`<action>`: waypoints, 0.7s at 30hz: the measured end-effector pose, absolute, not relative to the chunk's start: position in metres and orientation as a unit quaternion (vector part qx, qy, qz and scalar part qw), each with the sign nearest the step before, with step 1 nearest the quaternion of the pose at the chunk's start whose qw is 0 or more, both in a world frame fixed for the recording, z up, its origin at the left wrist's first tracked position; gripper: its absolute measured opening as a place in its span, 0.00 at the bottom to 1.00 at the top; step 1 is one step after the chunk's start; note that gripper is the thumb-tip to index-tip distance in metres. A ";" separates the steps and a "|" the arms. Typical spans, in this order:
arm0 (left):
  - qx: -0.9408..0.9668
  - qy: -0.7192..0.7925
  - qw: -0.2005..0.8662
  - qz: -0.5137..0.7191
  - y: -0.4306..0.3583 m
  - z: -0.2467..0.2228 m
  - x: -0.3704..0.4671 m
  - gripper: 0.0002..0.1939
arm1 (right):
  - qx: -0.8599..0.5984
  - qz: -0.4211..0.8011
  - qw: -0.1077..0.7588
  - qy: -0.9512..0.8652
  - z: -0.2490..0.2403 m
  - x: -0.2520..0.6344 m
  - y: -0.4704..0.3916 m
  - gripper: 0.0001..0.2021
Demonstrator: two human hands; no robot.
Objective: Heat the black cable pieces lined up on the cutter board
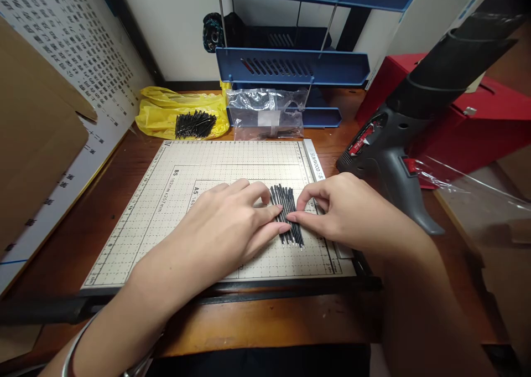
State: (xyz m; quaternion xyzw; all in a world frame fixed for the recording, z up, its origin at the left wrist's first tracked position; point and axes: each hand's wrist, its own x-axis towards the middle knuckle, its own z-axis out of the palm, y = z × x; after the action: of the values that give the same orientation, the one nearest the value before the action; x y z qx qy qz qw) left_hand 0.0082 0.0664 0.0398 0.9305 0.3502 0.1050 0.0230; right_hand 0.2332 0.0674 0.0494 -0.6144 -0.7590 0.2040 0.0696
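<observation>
Grip: left hand (232,216) is holding its thumb and index fingertips slightly apart, both resting on top of the black rods (283,197) from their left side; it is pressing lightly, by the look of it, rather than clasping. Right hand (344,211) is meeting the same bundle from the right, thumb tip touching the rods, index finger curling close to the edge; whether these 2 digits are pinching any rod, I cannot tell.

Reason, as I am judging it: the 2 hands are bracing opposite sides so the loose rods are staying side by side and not rolling. Bright tips are all pointing toward the person, suggesting deliberate alignment.

Placement: the rods are lying on the right part of a gridded board (166,227), near its metal strip (314,158); the flat face is probably serving as a level work surface.

Further out: a 2nd pile of black rods (194,124) is sitting against a yellow bag (160,114) beyond the board, apparently within easy reach. A clear bag (265,111) is lying beside it, before a blue rack (344,67). At right, a dark grey tool (398,166) is standing near a red box (493,122).
</observation>
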 end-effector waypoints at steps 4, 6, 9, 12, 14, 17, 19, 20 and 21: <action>0.930 0.348 0.019 0.114 0.068 0.040 0.009 0.20 | -0.616 0.201 0.067 -0.759 0.050 0.233 0.067 0.12; 0.930 0.347 0.019 0.121 0.068 0.040 0.009 0.20 | -0.616 0.201 0.066 -0.758 0.050 0.234 0.067 0.12; 0.929 0.345 0.018 0.129 0.068 0.040 0.009 0.21 | -0.618 0.202 0.065 -0.757 0.049 0.233 0.067 0.12; 0.928 0.348 0.016 0.130 0.068 0.039 0.008 0.22 | -0.619 0.208 0.061 -0.755 0.049 0.233 0.067 0.12; 0.927 0.351 0.017 0.129 0.068 0.039 0.008 0.22 | -0.618 0.207 0.061 -0.756 0.049 0.233 0.067 0.12; 0.927 0.352 0.020 0.130 0.068 0.039 0.008 0.22 | -0.618 0.205 0.063 -0.756 0.049 0.233 0.067 0.12; 0.927 0.351 0.019 0.131 0.068 0.039 0.008 0.22 | -0.620 0.206 0.061 -0.754 0.049 0.233 0.067 0.13; 0.927 0.351 0.018 0.131 0.068 0.039 0.008 0.22 | -0.621 0.207 0.059 -0.754 0.049 0.233 0.067 0.12; 0.927 0.351 0.018 0.130 0.068 0.039 0.009 0.21 | -0.620 0.208 0.059 -0.754 0.049 0.233 0.067 0.12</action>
State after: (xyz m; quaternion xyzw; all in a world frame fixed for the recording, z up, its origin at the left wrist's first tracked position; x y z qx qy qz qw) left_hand 0.0085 0.0680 0.0389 0.9272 0.3508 0.1298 0.0180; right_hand 0.2334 0.0670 0.0490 -0.6199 -0.7543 0.2082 0.0586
